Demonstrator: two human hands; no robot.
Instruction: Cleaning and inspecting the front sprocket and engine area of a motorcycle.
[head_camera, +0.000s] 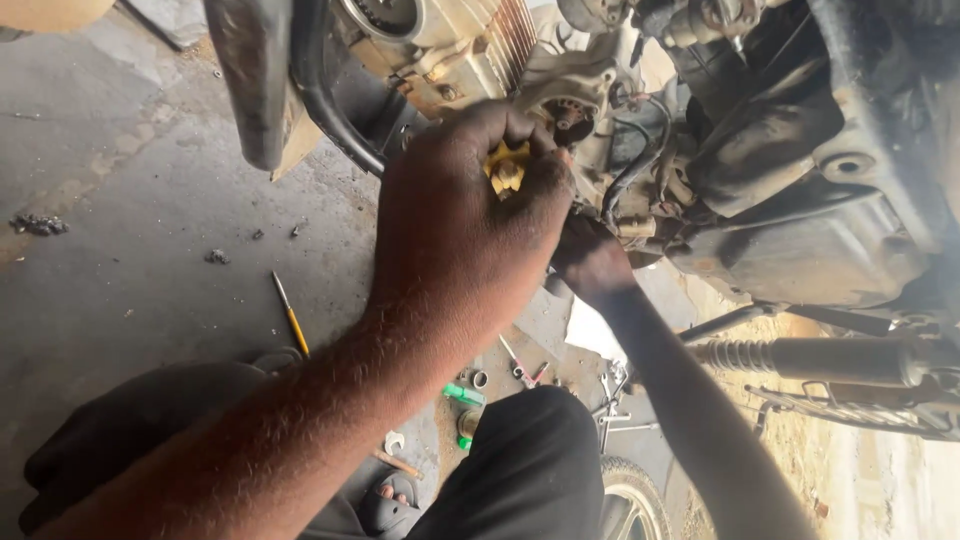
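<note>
My left hand (455, 235) reaches up to the motorcycle engine (470, 45) and is closed around a small yellow tool handle (508, 168), held against the engine's side near a round opening (570, 118). My right hand (590, 262) comes in from the lower right and presses up against the underside of the engine, just below black cables (640, 165). Its fingers are curled and mostly hidden, so I cannot tell whether it holds anything.
A yellow-handled screwdriver (291, 318) lies on the concrete floor. Green bits (463, 395), small rings and several spanners (610, 405) lie between my knees. A wheel (628, 500) is below, a shock spring (745, 353) at right, and a dark exhaust pipe (250, 80) at upper left.
</note>
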